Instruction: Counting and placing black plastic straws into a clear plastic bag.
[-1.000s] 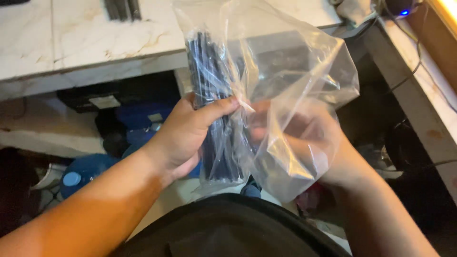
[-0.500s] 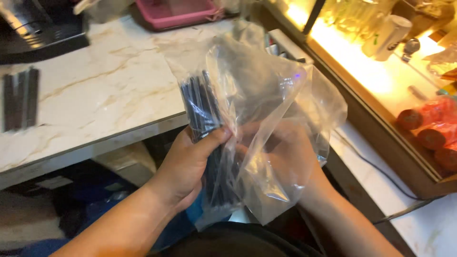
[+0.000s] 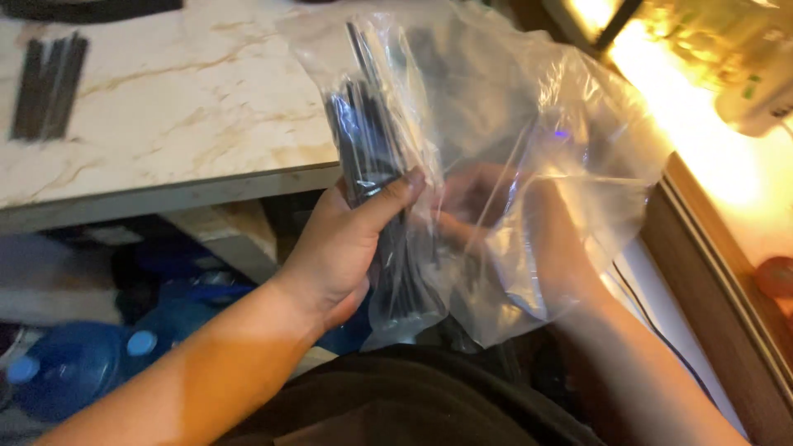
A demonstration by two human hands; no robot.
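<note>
A: Nearest first, what does each hand have?

B: The left hand [image 3: 351, 248] clamps the bundle of thin black plastic sticks [image 3: 376, 190] through the crumpled clear plastic bag [image 3: 529, 165], thumb across the front. The right hand [image 3: 529, 239] is inside the bag, seen through the film; I cannot tell whether its fingers are curled shut or loose.

A: How does the bundle lie?

B: Its long axis runs nearly upright, tilted slightly left at the top, just left of the right hand, the two hands close together. The left hand is the nearer one, already on it.

A: Counts?

B: One bag, one bundle in it; the sticks are too many and tightly packed to count. Farther off, on the white marble-patterned table [image 3: 182, 107], lies one small loose group of black sticks [image 3: 49, 87], well apart.
</note>
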